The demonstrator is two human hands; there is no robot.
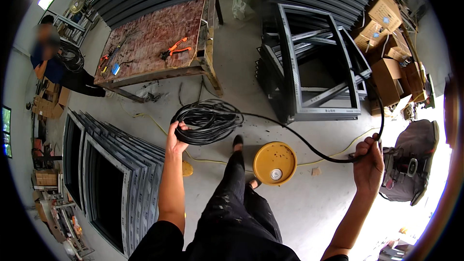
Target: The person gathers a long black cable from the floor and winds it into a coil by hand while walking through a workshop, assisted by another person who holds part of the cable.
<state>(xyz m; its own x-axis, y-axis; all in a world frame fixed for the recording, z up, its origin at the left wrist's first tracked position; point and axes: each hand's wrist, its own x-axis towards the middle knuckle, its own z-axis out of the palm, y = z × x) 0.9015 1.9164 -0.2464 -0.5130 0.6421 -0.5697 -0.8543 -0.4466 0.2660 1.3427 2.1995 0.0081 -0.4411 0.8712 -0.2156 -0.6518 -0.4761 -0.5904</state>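
Observation:
My left hand [175,137] grips a coil of black rubber strip [209,122] held out in front of me over the concrete floor. One strand runs from the coil to the right, dips, and rises into my right hand [368,160], which is closed around it. Past that hand the strip [381,111] loops up toward the stacked grey frames. My leg in dark trousers [237,183] steps forward between my arms.
A yellow bucket lid [275,163] lies on the floor by my foot. Grey window frames [314,67] stand ahead right, more frames [116,174] lean at left. A wooden workbench [154,38] holds orange pliers [176,48]. Another person [50,53] stands far left. Cardboard boxes [386,34] and a grey bag [411,159] sit right.

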